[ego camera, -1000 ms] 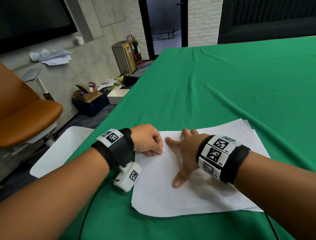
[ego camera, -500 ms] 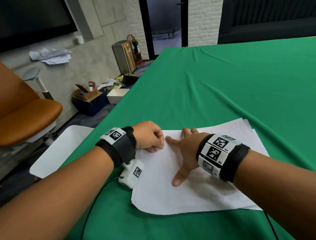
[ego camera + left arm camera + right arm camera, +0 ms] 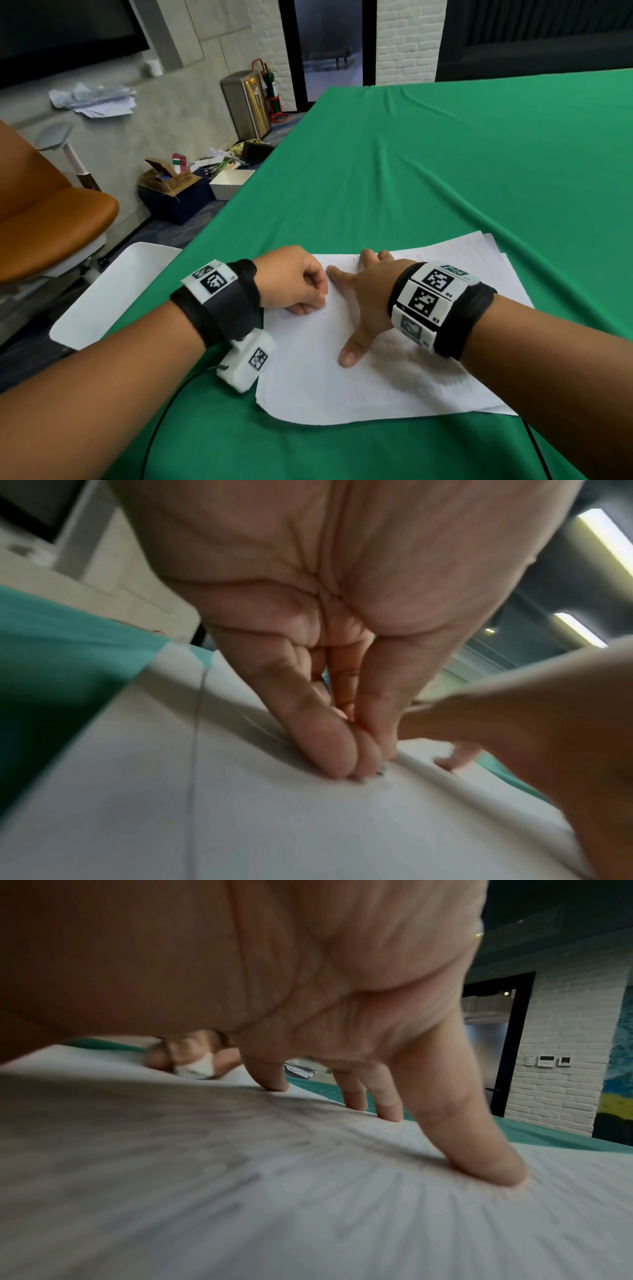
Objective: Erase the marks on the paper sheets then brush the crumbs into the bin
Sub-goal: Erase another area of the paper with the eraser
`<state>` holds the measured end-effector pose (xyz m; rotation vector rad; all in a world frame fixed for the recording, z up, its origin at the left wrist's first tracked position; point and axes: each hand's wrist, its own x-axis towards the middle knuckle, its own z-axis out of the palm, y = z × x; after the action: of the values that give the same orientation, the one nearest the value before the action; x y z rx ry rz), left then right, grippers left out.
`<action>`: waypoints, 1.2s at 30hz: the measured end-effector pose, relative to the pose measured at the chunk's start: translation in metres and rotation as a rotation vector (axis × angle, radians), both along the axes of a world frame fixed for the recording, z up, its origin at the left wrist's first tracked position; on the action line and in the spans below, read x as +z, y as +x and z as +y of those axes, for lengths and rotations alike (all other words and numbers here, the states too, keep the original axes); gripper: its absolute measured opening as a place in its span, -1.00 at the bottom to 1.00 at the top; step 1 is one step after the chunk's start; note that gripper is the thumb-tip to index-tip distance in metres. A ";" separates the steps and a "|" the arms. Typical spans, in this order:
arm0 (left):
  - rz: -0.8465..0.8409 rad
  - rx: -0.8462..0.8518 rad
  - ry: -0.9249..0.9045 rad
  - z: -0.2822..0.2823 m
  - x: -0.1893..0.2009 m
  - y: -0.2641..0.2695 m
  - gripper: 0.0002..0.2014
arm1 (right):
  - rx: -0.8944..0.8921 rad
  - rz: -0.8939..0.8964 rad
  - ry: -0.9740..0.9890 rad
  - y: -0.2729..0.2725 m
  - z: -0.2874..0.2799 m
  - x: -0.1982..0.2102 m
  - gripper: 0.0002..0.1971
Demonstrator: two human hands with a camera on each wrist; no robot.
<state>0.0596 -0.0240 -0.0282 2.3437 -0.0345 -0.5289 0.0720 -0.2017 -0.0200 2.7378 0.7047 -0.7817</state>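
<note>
On green tablecloth (image 3: 411,164): paper sheets (image 3: 342,387), two hands at work.
Item 1, left hand (image 3: 291,279): fingers curled, pinching a small white eraser (image 3: 195,1066) against the top sheet near its far left corner. Item 2, right hand (image 3: 363,291): fingers (image 3: 479,1150) spread, pressing the sheet flat just beside the left. Item 3, white bin (image 3: 113,291): off the table's left edge, beside an orange chair (image 3: 51,219).

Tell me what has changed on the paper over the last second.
The left hand, its fingers pinching a small white eraser, slid a little away from the person and back while rubbing the top paper sheet. The right hand stayed spread flat, pressing the sheets down. The sheets and the green tablecloth did not visibly shift.
</note>
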 end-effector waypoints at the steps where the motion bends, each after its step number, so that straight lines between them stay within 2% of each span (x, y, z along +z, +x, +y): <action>1: 0.032 -0.053 0.014 -0.002 0.000 -0.008 -0.96 | 0.001 -0.003 0.001 0.000 0.000 0.000 0.54; 3: 0.078 -0.176 0.091 -0.006 0.000 -0.025 -0.97 | 0.005 -0.010 0.001 0.001 0.000 0.000 0.53; 5: 0.063 -0.218 0.156 -0.009 0.003 -0.027 -0.97 | 0.006 -0.012 0.002 0.000 0.000 0.000 0.53; 9: -0.014 -0.038 0.088 -0.003 0.006 -0.007 -0.97 | 0.003 -0.005 0.010 -0.001 0.000 0.000 0.53; 12: -0.030 -0.036 0.067 -0.002 0.004 -0.010 -0.97 | 0.003 -0.011 -0.003 -0.001 0.001 0.000 0.53; 17: 0.227 -0.263 0.100 -0.009 0.003 -0.043 -0.92 | 0.012 -0.026 -0.013 -0.001 0.000 -0.002 0.54; 19: 0.185 -0.212 0.097 -0.007 0.005 -0.035 -0.90 | 0.011 -0.026 -0.019 -0.001 0.000 -0.002 0.53; 22: 0.035 -0.004 0.027 0.000 0.005 -0.014 -0.91 | 0.006 -0.020 -0.018 -0.001 0.001 -0.001 0.53; 24: -0.001 0.054 -0.010 0.001 0.001 -0.010 -0.91 | 0.008 -0.024 -0.029 -0.001 0.001 -0.001 0.53; 30: 0.091 -0.075 0.011 0.002 -0.004 -0.028 -0.92 | -0.003 -0.013 -0.029 -0.002 0.001 0.000 0.54; 33: 0.094 -0.041 0.000 0.005 -0.002 -0.021 -0.93 | 0.001 -0.037 -0.036 -0.005 0.001 -0.001 0.52; 36: 0.096 -0.027 0.021 0.003 0.000 -0.014 -0.92 | 0.027 -0.059 -0.045 -0.014 -0.002 -0.003 0.38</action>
<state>0.0454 -0.0212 -0.0280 2.3380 -0.0160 -0.6568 0.0582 -0.2040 -0.0232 2.6932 0.7010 -0.6990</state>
